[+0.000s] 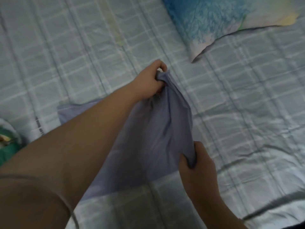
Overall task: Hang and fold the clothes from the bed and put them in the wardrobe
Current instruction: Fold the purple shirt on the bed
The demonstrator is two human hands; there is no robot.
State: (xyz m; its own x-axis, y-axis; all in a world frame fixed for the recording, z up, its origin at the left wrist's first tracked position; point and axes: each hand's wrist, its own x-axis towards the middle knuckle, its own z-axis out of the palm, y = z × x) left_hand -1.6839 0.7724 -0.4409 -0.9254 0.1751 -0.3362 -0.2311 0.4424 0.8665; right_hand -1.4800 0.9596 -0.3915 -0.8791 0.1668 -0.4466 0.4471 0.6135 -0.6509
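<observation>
A pale lilac garment (pixel 148 138) lies partly on the bed in the middle of the head view. Its right edge is lifted off the sheet. My left hand (pixel 151 81) grips the far corner of that edge, with fingers curled round bunched cloth. My right hand (pixel 196 164) pinches the near corner of the same edge between thumb and fingers. My left forearm crosses over the garment and hides part of it. The left part of the garment stays flat on the bed.
The bed is covered by a pale checked sheet (pixel 239 104). A blue patterned pillow (pixel 214 22) lies at the top right. Green and white fabric (pixel 6 146) shows at the left edge.
</observation>
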